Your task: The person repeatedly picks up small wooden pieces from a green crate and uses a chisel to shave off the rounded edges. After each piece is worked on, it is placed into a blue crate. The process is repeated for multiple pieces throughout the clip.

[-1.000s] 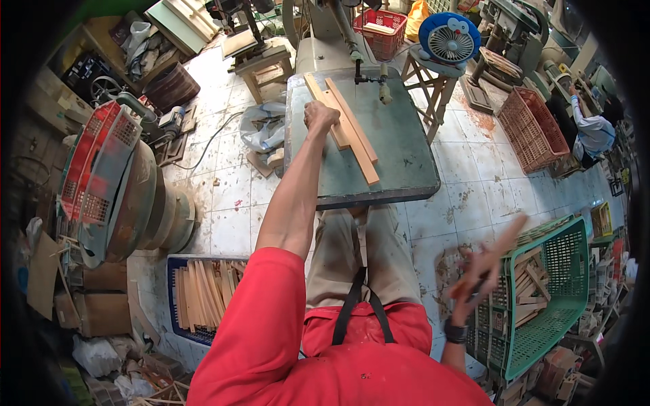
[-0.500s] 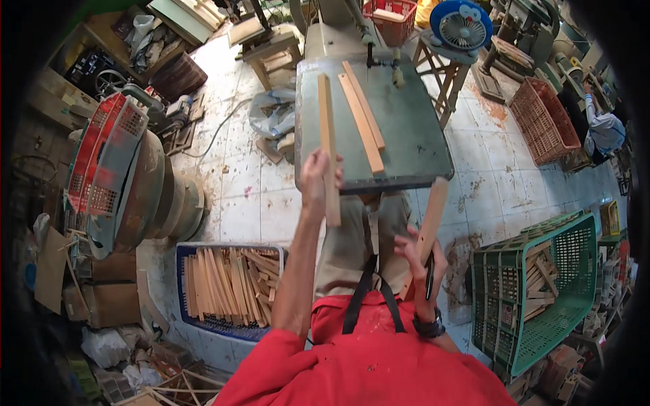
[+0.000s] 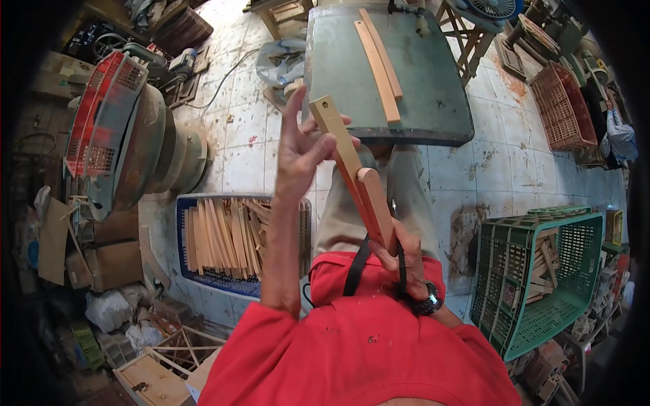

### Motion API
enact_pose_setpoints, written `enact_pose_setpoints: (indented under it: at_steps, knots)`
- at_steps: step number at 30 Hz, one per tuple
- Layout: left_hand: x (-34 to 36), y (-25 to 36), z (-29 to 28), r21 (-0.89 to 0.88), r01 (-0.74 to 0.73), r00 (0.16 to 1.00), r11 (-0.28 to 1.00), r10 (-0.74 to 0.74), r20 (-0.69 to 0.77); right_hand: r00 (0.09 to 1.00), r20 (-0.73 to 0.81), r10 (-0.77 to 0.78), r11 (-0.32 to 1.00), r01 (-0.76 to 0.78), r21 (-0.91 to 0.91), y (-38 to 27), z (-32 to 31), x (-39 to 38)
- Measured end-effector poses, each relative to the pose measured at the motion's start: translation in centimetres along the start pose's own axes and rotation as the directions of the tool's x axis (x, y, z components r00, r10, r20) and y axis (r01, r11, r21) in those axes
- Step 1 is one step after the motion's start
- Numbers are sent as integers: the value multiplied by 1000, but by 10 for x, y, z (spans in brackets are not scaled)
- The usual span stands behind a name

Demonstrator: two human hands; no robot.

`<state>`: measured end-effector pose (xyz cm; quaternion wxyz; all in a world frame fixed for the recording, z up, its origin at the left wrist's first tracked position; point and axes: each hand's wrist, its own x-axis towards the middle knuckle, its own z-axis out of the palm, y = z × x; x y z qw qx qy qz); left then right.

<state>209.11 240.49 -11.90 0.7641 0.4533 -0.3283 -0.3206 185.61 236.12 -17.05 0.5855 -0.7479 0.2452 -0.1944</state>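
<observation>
Two wooden strips are held together in front of my lap. The longer strip (image 3: 332, 125) has a small hole near its far end; the shorter strip (image 3: 374, 196) has a rounded end and lies against it. My right hand (image 3: 405, 254) is closed round their near ends, with a slim black pen-like stick (image 3: 402, 267) along the fingers. My left hand (image 3: 305, 152) is at the longer strip's far part, thumb by its edge, some fingers behind it and the index finger raised. Two more wooden strips (image 3: 376, 68) lie side by side on the green-topped table (image 3: 338, 74).
A blue basket (image 3: 223, 281) of many wooden strips stands at my left. On the right a green crate (image 3: 555, 335) lies tipped, with wood pieces inside. A round machine (image 3: 145, 149) with a red basket (image 3: 101, 122) stands far left; a brown crate (image 3: 562, 108) stands far right.
My left hand has brought its strip off the table side and beside the right hand's strip. My right hand has moved inward and now grips both. The view has shifted.
</observation>
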Motion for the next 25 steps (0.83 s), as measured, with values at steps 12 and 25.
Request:
enact_pose_setpoints:
  at_steps: [12, 25]
  knots:
    - [-26, -34, 4, -179, 160, 979, 971, -133, 154, 993, -81, 89, 993, -82, 81, -36, 7, 15]
    - [-26, -25, 10, -63, 109, 980, 992, -96, 175, 992, -52, 119, 980, -109, 168, -34, 10, 20]
